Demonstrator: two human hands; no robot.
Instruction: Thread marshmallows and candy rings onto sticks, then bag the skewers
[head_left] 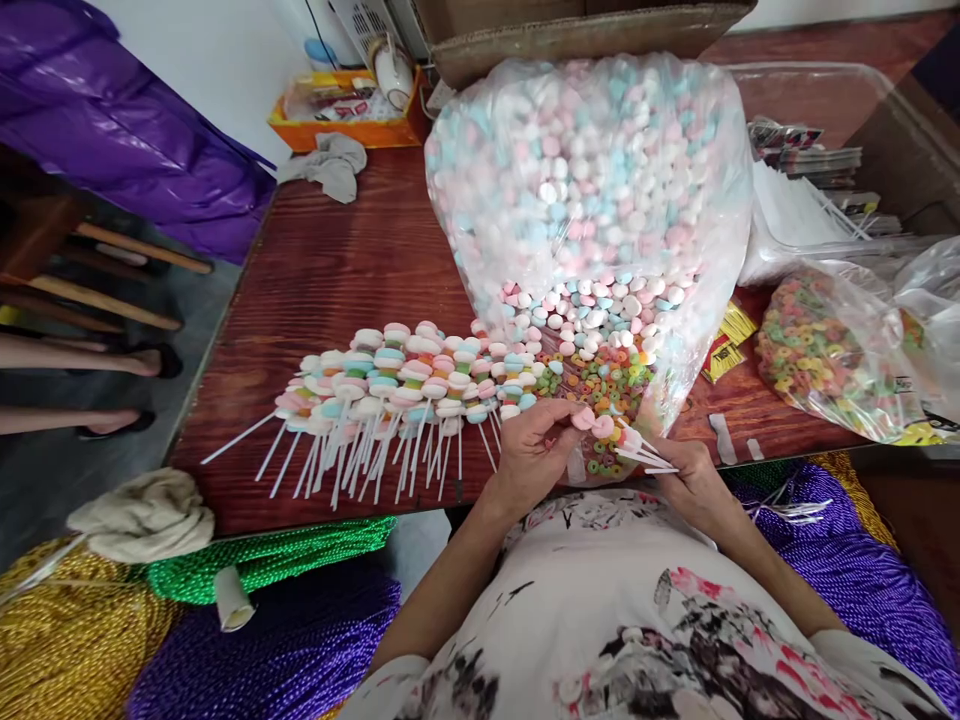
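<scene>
A big clear bag (592, 190) stuffed with pink, blue and white marshmallows stands on the wooden table (337, 260) straight ahead of the hands, its open mouth spilling loose marshmallows and small coloured cereal rings (600, 375) toward the table's near edge. Left of that spill lies a fanned heap of finished sticks (390, 390), each threaded with candy, their white ends pointing toward the person. To the right sits a smaller bag of coloured rings (817, 345), with a few yellow packets (727, 345) between the two bags and a stack of clear wrappers (795, 215) behind. At the far end are an orange tray (337, 115), a crumpled grey cloth (334, 165) and a cardboard box (570, 30). Below the table edge lie bundles of green (262, 560), gold (67, 640) and purple cord (292, 640). Both forearms come up from the lap and meet just over the near edge of the table, in front of the spill. The left hand (536, 450) is curled, its thumb and fingertips pinching a pink marshmallow (583, 418) against the tip of a stick. The right hand (694, 480) is closed around a few white sticks (645, 458), which point left toward the other hand; the front one already carries a marshmallow and a ring or two.
</scene>
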